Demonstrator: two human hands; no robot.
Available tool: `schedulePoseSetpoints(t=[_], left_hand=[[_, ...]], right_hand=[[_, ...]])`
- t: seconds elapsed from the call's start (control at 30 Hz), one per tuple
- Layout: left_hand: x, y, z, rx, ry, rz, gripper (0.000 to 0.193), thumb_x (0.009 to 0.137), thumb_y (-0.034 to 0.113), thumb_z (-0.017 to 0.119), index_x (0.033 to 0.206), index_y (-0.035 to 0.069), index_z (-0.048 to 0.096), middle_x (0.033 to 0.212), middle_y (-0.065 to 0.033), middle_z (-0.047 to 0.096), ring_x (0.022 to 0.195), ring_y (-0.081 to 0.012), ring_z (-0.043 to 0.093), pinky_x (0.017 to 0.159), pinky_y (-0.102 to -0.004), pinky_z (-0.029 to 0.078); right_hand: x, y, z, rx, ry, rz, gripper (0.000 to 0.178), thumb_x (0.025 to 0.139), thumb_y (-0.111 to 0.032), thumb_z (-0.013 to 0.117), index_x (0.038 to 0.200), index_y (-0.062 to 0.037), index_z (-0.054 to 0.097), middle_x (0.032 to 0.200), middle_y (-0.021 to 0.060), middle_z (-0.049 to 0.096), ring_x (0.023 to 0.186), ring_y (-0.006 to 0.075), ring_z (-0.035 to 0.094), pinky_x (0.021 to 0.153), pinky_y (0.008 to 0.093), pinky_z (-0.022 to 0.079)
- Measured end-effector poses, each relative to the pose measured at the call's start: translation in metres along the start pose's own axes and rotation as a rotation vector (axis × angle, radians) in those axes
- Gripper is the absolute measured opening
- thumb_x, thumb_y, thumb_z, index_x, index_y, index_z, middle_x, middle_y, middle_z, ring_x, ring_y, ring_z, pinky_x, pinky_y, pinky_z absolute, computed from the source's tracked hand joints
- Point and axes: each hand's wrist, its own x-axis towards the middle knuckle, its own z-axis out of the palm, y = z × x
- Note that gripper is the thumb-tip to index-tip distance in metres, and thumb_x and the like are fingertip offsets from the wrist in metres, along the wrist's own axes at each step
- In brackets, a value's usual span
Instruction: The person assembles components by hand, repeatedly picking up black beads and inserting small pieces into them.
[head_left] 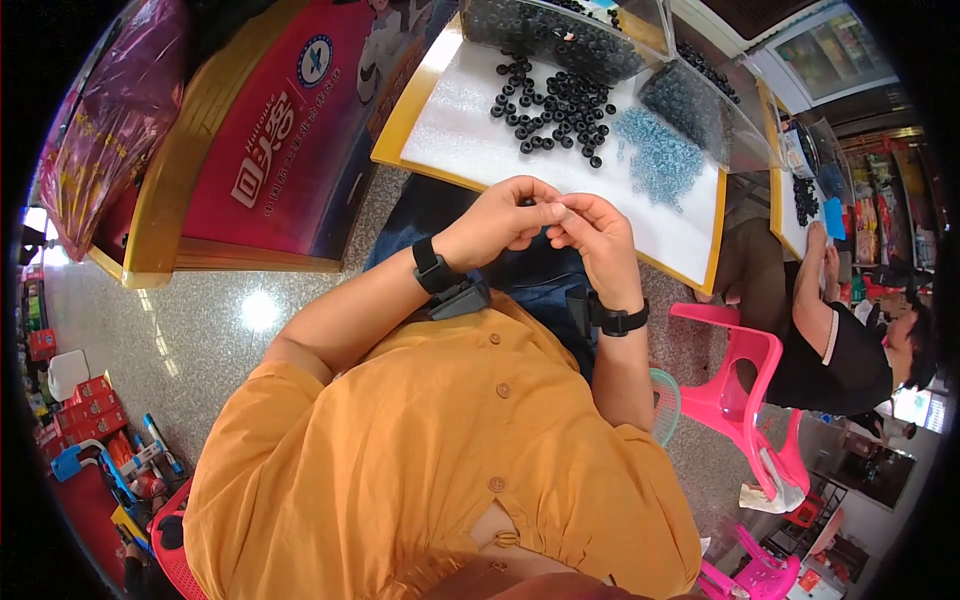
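My left hand (pixel 498 222) and my right hand (pixel 593 240) meet fingertip to fingertip just in front of the white work board (pixel 470 140). Between the fingertips is a small dark piece, probably a black ring, mostly hidden by the fingers. Both wrists wear black bands. On the board lies a loose pile of black rubber rings (pixel 556 104) and, to its right, a heap of small pale blue rings (pixel 655 152). Both piles are a short way beyond my hands.
Clear plastic bins (pixel 560 35) with more black rings stand at the board's far edge. A person in black (pixel 850 340) sits at my right by a pink plastic chair (pixel 735 375). A red banner stand (pixel 270 130) is at left; boxes and toys lie on the floor lower left.
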Motion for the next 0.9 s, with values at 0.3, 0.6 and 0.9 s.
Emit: schedulePoseSetpoints(t=[0.3, 0.6, 0.9], left_hand=[[0.0007, -0.0003, -0.0004, 0.193, 0.170, -0.015, 0.021, 0.098, 0.028, 0.063, 0.096, 0.008, 0.059, 0.065, 0.0073, 0.043, 0.053, -0.0013, 0.033, 0.045, -0.0184, 0.023], [-0.0002, -0.0021, 0.0016, 0.218, 0.145, 0.011, 0.026, 0.099, 0.034, 0.061, 0.088, 0.011, 0.053, 0.065, 0.0083, 0.039, 0.053, -0.0010, 0.031, 0.045, -0.0190, 0.022], [0.0000, -0.0008, 0.0015, 0.005, 0.089, -0.099, 0.028, 0.100, 0.035, 0.057, 0.084, 0.013, 0.051, 0.066, 0.0085, 0.037, 0.052, -0.0022, 0.028, 0.045, -0.0199, 0.019]], right_hand=[[-0.0012, 0.0017, 0.0074, -0.281, 0.102, -0.140, 0.019, 0.096, -0.011, 0.063, 0.108, 0.0028, 0.067, 0.089, 0.0057, 0.069, 0.074, 0.0110, 0.065, 0.066, 0.0226, 0.053], [0.0002, 0.0009, 0.0030, -0.200, 0.077, -0.097, 0.018, 0.094, -0.011, 0.066, 0.105, 0.0022, 0.067, 0.085, 0.0047, 0.068, 0.070, 0.0096, 0.062, 0.066, 0.0222, 0.052], [0.0006, 0.0052, 0.0054, -0.166, 0.070, -0.206, 0.012, 0.092, -0.004, 0.066, 0.102, 0.0005, 0.062, 0.092, 0.0036, 0.065, 0.078, 0.0094, 0.061, 0.071, 0.0224, 0.051]])
